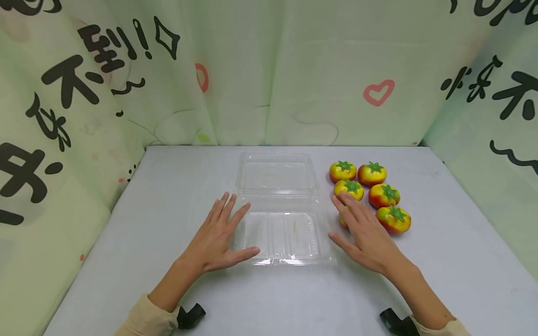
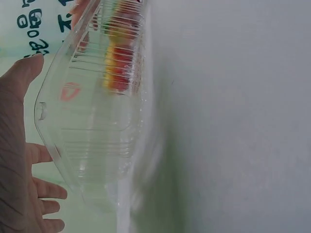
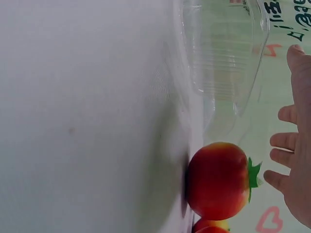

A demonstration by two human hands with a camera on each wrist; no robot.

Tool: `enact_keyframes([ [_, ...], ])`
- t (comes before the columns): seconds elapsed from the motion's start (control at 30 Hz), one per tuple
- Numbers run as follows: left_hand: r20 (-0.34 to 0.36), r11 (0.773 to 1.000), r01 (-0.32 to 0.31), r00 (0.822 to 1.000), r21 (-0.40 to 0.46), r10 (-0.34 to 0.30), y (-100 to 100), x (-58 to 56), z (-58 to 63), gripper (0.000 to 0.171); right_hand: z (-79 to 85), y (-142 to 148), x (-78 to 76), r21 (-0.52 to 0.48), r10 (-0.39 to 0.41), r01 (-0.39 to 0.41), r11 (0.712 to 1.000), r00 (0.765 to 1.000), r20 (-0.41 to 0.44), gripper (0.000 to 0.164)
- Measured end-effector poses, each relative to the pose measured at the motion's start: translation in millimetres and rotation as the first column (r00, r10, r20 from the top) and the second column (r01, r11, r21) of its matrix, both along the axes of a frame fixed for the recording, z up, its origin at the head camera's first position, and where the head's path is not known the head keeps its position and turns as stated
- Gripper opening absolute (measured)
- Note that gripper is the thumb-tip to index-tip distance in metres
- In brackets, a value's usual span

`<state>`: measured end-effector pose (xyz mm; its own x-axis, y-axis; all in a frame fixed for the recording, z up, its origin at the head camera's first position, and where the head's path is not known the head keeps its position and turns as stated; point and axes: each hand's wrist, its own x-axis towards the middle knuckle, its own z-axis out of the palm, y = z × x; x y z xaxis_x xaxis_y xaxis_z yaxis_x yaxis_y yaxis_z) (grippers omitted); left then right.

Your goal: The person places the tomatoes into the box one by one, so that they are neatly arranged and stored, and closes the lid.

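Observation:
A clear plastic clamshell box lies unfolded on the table, with its ribbed tray [image 1: 279,235] near and its lid [image 1: 275,173] flat behind. My left hand [image 1: 220,240] is spread at the tray's left edge; whether the fingers touch it I cannot tell. To the right, several red-and-yellow tomatoes [image 1: 393,220] with green leafy tops stand in two rows. My right hand [image 1: 367,238], fingers extended, hovers between the tray and these tomatoes and largely covers one of them. In the right wrist view a tomato [image 3: 216,182] stands beside the fingers, with a gap between.
A white-topped table [image 1: 168,186] carries everything. Pale green curtains [image 1: 319,70] with black lettering and red hearts surround it at the back and both sides. A black device [image 1: 191,316] is at the left wrist, another [image 1: 397,322] at the right.

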<state>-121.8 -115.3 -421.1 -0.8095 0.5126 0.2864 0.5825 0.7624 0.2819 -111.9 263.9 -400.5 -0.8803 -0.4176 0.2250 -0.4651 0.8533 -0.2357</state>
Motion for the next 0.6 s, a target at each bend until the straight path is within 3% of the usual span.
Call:
enact_keyframes([
  [0.6, 0.088, 0.999, -0.044, 0.995, -0.009, 0.045, -4, 0.7, -4.7, 0.101, -5.2, 19, -3.7, 0.003, -0.041, 0.041, 0.999, 0.998, 0.037, 0.079],
])
